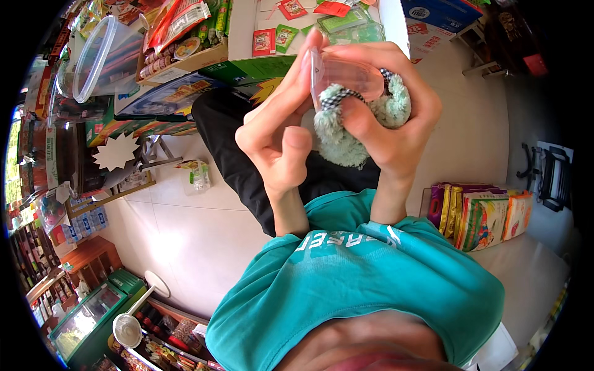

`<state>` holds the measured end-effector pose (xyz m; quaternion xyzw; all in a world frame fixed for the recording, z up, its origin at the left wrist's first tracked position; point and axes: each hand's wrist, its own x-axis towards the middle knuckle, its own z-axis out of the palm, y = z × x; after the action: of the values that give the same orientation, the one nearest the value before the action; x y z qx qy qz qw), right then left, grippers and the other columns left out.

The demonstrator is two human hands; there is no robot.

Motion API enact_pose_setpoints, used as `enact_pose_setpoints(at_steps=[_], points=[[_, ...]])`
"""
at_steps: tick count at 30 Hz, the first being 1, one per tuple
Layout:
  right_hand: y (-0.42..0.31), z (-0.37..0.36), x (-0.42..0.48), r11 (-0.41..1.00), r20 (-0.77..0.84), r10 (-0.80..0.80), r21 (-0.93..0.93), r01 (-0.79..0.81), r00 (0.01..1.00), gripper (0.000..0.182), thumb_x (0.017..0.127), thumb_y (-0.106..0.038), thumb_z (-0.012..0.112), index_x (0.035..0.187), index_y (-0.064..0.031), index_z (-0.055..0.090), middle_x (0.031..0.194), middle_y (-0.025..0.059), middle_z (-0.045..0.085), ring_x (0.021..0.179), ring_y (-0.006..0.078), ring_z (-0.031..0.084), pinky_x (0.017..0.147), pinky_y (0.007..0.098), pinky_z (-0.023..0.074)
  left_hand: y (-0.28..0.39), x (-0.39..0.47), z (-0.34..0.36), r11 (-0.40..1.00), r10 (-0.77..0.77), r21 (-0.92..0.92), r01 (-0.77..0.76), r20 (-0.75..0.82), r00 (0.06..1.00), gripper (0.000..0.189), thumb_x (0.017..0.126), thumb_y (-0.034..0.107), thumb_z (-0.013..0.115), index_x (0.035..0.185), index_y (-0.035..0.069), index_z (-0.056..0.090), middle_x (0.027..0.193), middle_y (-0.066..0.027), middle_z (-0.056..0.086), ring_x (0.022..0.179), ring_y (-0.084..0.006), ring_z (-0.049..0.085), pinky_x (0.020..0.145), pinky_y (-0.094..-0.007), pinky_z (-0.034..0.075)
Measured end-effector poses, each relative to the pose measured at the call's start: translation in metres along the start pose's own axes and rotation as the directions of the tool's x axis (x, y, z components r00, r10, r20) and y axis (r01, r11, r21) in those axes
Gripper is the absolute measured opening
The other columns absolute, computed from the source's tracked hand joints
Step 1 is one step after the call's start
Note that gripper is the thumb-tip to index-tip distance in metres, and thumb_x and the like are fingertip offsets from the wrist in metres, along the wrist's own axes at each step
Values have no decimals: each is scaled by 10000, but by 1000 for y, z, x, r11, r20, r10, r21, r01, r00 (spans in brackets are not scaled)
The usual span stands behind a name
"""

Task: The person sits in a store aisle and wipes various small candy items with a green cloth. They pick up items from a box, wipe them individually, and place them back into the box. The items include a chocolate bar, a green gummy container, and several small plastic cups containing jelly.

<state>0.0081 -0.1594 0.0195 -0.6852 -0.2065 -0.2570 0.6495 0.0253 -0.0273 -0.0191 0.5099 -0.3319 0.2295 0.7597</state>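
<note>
A small clear plastic container (350, 76) is held up between my two hands, its broad flat rim turned to the left. My left hand (278, 134) presses its fingers along that flat side, with the thumb standing free lower down. My right hand (401, 125) curls around the container's other side and grips a fluffy pale green cloth (343, 146) with black-and-white checked trim. Part of the cloth lies against the container, and its lower end hangs below my right thumb. The container's contents, if any, cannot be made out.
Beyond my hands, an open white box (241, 35) holds small red and green packets. Snack cartons and a clear tub (97, 60) stand to the left. Stacked bags (485, 218) lean at right. A white-based stand (158, 284) rises from the tiled floor (185, 232).
</note>
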Motion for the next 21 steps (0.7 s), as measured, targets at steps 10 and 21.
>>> enact_pose_setpoints(at_steps=[10, 21], points=[[9, -7, 10, 979, 173, -152, -109, 173, 973, 372, 698, -42, 649, 1059, 41, 624, 1055, 162, 628, 978, 241, 614, 850, 324, 482, 23, 3, 9, 936, -266, 153, 316, -281, 922, 337, 964, 175, 500, 1153, -102, 538, 1046, -158, 631, 951, -150, 598, 858, -259, 453], [11, -7, 3, 988, 43, -150, -24, 151, 988, 354, 713, -65, 629, 1046, 53, 621, 1075, 181, 611, 980, 229, 598, 850, 319, 474, 0, 0, 4, 999, 0, -35, 0, 1, 1000, 265, 910, 28, 512, 1123, -123, 563, 1220, -390, 477, 1195, -405, 487, 1018, -446, 369]])
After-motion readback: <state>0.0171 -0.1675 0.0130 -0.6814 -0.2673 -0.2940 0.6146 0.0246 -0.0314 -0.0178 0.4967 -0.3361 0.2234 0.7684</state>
